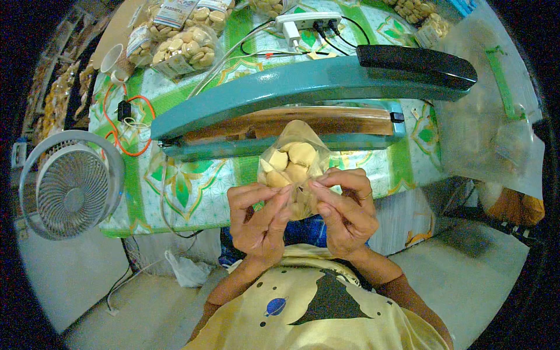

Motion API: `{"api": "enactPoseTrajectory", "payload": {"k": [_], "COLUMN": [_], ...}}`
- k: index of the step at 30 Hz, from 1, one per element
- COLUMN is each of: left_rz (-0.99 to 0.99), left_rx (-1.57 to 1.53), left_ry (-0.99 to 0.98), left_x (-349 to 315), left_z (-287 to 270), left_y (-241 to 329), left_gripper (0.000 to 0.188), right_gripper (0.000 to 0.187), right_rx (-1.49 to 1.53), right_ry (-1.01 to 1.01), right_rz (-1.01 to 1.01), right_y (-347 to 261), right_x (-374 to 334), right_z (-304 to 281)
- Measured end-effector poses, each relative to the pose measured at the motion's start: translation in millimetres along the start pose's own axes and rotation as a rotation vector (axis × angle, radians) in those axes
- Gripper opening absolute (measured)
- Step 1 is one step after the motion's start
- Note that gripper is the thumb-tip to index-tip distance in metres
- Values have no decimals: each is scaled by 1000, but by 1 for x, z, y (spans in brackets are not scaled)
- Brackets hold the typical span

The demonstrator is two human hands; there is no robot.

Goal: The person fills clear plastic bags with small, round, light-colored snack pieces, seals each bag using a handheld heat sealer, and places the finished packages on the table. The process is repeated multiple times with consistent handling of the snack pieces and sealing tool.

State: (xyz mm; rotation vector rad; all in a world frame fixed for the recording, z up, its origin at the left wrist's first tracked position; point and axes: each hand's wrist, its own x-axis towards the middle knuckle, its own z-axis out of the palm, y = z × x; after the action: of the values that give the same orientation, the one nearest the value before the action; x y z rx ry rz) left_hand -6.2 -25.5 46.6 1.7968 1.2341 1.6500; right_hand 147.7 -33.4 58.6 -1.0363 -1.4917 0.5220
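Observation:
Between my two hands hangs a clear plastic bag (296,163) with several round, pale biscuits (302,154) inside. My left hand (259,216) pinches its left side with thumb and fingertips. On the other side, my right hand (347,210) grips the plastic the same way. The bag's far tip overlaps the near edge of a teal impulse sealer (256,87), whose long arm is raised above its brown sealing strip (344,122). A black handle (417,63) caps the arm's right end.
Filled biscuit bags (185,49) stand at the back left, near a paper cup (114,59). A white power strip (309,22) with cables lies behind the sealer. A grey fan (74,185) is at the left edge, and clear plastic sheeting (490,116) at the right.

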Motion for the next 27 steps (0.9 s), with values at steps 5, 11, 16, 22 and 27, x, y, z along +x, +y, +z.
{"api": "enactPoseTrajectory", "payload": {"k": [5,11,16,22,27], "left_rz": [-187,-102,3,58,115], "left_rx": [-184,-390,-323,-227,-236], "left_ry": [71,-129,-339,-352,-259], "left_x": [7,45,75,79,72], "left_z": [-8,-22,-28,-26,-28], "left_y": [-1,-12,-12,-17,-21], "left_gripper": [17,25,21,15,15], "right_gripper": [16,14,12,9,15], "right_rx": [170,115,77,-4,-46], "right_ry": [-4,-78,-67,-44,-21], "right_rz": [188,80,100,1,-60], "right_y": [-5,2,-4,-1,-4], "right_x": [6,26,34,39,40], "right_z": [-1,-5,-8,-11,-19]}}
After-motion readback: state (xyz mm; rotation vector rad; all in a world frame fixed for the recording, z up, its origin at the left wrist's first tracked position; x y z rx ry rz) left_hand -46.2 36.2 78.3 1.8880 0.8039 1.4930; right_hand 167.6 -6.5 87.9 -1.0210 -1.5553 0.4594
